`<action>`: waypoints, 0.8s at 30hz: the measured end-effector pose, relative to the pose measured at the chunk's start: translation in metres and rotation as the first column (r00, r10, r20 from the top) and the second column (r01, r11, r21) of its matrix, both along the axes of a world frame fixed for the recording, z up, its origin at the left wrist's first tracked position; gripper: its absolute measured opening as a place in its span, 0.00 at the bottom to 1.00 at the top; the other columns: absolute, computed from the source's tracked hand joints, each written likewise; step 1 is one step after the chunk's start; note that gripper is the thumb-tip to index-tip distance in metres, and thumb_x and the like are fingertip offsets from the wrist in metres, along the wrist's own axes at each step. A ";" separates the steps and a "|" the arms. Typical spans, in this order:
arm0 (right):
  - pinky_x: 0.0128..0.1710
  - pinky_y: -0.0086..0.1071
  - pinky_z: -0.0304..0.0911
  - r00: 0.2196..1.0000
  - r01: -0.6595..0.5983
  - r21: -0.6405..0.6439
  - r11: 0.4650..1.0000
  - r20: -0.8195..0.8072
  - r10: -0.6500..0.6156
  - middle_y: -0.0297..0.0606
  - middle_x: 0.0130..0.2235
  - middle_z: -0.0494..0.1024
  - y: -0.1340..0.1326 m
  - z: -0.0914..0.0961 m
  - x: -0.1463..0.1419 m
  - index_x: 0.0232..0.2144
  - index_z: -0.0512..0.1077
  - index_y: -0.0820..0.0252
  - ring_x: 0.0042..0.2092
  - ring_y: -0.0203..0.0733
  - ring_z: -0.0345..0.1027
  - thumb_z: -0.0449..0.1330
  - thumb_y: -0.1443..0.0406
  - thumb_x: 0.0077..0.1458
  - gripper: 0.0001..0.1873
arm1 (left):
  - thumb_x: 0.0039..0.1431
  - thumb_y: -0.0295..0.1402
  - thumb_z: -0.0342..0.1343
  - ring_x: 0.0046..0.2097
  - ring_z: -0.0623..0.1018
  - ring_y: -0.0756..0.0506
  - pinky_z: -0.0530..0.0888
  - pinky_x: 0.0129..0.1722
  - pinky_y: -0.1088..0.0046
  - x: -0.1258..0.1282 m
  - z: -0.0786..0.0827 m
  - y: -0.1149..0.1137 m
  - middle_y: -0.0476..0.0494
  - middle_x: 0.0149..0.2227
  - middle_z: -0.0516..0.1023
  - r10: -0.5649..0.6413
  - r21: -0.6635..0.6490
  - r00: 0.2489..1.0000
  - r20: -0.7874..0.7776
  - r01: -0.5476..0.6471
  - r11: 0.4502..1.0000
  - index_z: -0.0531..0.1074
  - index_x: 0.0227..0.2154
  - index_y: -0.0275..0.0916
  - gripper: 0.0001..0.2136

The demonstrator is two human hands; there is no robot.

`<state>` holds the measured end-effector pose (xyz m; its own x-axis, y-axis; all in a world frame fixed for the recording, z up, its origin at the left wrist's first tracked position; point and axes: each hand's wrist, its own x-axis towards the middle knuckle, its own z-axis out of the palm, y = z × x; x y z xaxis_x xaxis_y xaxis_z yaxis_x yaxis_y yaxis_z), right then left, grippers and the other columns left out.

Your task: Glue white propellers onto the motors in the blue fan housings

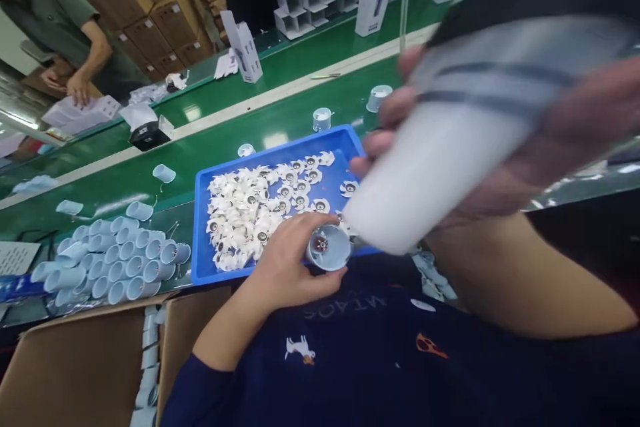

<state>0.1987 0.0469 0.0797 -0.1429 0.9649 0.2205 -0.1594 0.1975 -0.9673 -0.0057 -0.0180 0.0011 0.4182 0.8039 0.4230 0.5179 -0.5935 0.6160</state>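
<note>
Pale-blue plastic cup (329, 247) rests in the left hand (293, 263), its open mouth toward the camera and a small dark part showing inside; the fingers curl round its wall in a narrow grip. It looks light and thin-walled, stiff but easy to crack, and smooth enough to slip, so the outer wall seems the place to hold it. The right hand (520, 167) is blurred, its fingers (395, 103) wrapped around a white tube (430, 167) held up and to the right of the cup; the tube's dark-striped end is too smeared to read. Just beyond the left hand lies a blue tray (340, 140) heaped with white vaned pieces (255, 213) with metal centres. Left of the tray, further from the hands, pale-blue cups (115, 257) lie piled on their sides on a green conveyor belt (125, 180), with a cardboard box (75, 367) below them.
</note>
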 end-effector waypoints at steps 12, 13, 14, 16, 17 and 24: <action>0.37 0.34 0.70 0.854 -0.351 0.151 0.924 -0.353 0.382 0.33 0.36 0.73 -0.012 -0.019 -0.020 0.36 0.70 0.57 0.37 0.40 0.71 0.71 0.53 0.49 0.19 | 0.54 0.49 0.63 0.29 0.75 0.46 0.71 0.28 0.69 0.021 0.005 -0.005 0.48 0.28 0.75 0.079 0.083 0.997 0.015 -0.080 0.993 0.69 0.31 0.41 0.16; 0.38 0.34 0.70 0.868 -0.350 0.149 0.925 -0.319 0.380 0.33 0.36 0.73 -0.013 -0.018 -0.019 0.36 0.70 0.56 0.37 0.40 0.72 0.69 0.51 0.51 0.19 | 0.54 0.49 0.63 0.29 0.74 0.47 0.71 0.28 0.69 0.021 0.005 -0.005 0.49 0.27 0.74 0.071 0.084 0.997 0.020 -0.072 0.994 0.69 0.30 0.41 0.16; 0.38 0.35 0.70 0.884 -0.335 0.144 0.931 -0.296 0.363 0.32 0.37 0.73 -0.014 -0.017 -0.018 0.36 0.70 0.55 0.37 0.40 0.72 0.68 0.49 0.51 0.20 | 0.54 0.48 0.64 0.28 0.74 0.47 0.70 0.27 0.70 0.021 0.004 -0.004 0.49 0.27 0.73 0.064 0.087 0.998 0.026 -0.066 0.994 0.68 0.29 0.41 0.16; 0.39 0.35 0.71 0.900 -0.304 0.135 0.943 -0.283 0.331 0.33 0.37 0.72 -0.015 -0.016 -0.017 0.36 0.69 0.54 0.37 0.40 0.72 0.66 0.45 0.52 0.23 | 0.53 0.47 0.64 0.29 0.74 0.47 0.70 0.28 0.70 0.020 0.004 -0.004 0.50 0.27 0.73 0.060 0.089 0.998 0.038 -0.063 0.994 0.68 0.30 0.41 0.16; 0.39 0.36 0.71 0.902 -0.295 0.134 0.946 -0.289 0.322 0.33 0.37 0.72 -0.015 -0.016 -0.017 0.36 0.69 0.54 0.37 0.40 0.72 0.66 0.44 0.51 0.24 | 0.53 0.46 0.64 0.29 0.74 0.47 0.71 0.28 0.70 0.020 0.004 -0.004 0.49 0.28 0.73 0.062 0.087 0.997 0.039 -0.065 0.994 0.68 0.30 0.41 0.15; 0.33 0.34 0.70 0.905 -0.232 -0.005 0.973 -0.367 0.214 0.33 0.35 0.71 -0.009 -0.008 -0.023 0.41 0.68 0.52 0.34 0.40 0.70 0.74 0.50 0.41 0.29 | 0.49 0.49 0.67 0.34 0.79 0.43 0.77 0.33 0.67 0.022 0.013 -0.003 0.45 0.35 0.80 -0.011 -0.184 1.000 0.001 0.011 0.983 0.73 0.42 0.42 0.22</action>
